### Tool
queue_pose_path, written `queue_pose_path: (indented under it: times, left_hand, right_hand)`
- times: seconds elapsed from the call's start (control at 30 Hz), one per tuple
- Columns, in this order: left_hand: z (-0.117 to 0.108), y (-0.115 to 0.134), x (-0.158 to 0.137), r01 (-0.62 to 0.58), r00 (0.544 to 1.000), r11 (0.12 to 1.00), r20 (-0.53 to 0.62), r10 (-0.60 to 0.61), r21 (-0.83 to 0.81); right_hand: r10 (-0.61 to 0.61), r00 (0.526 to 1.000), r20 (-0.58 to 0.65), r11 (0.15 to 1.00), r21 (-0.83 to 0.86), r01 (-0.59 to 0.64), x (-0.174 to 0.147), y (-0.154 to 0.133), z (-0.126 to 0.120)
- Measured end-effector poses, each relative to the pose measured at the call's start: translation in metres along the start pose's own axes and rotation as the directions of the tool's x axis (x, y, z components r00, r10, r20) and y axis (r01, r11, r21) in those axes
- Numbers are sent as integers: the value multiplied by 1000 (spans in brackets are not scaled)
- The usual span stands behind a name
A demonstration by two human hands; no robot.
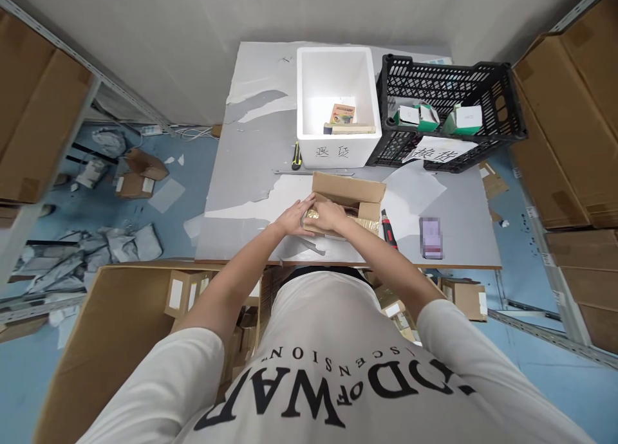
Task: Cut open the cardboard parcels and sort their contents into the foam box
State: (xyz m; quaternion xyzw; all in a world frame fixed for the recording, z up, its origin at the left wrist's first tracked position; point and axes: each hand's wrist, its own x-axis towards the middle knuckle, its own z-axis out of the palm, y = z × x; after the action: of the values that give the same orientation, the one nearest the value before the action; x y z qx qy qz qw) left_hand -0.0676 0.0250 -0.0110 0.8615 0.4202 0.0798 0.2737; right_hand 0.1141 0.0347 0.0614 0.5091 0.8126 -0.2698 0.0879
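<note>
On the table in front of me lies a small cardboard box with its lid flap raised at the back and shiny tape along the front. My left hand grips the box's left end, fingers over the upper side and thumb low at the front corner. Into the opening reaches my right hand; its fingertips are hidden in the box, so what they hold cannot be made out. Something dark shows inside, right of that hand. Just right of the box is a red and black utility knife.
A white foam box with booklets stands behind, beside a black plastic crate holding green and white cartons. A yellow and black cutter and a phone lie on the table. Large open carton below left; shelves on both sides.
</note>
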Motion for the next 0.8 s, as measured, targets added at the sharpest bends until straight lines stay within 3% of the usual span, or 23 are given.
queue_pose_path:
  times: [0.17,0.57,0.8]
  left_hand:
    - [5,-3,0,5,999,1000,-40,-6,-23]
    - [17,-1,0,-2,998,998,-62,-2,-66]
    - [12,-10,9,-14,992,997,-125,4,-77]
  right_hand:
    - [59,995,80,998,33,-61,24,-14,10]
    - [-67,996,-53,997,-35,65,4,-1,21]
    - [-262,959,-107,954,-178,240,-20,-16,5]
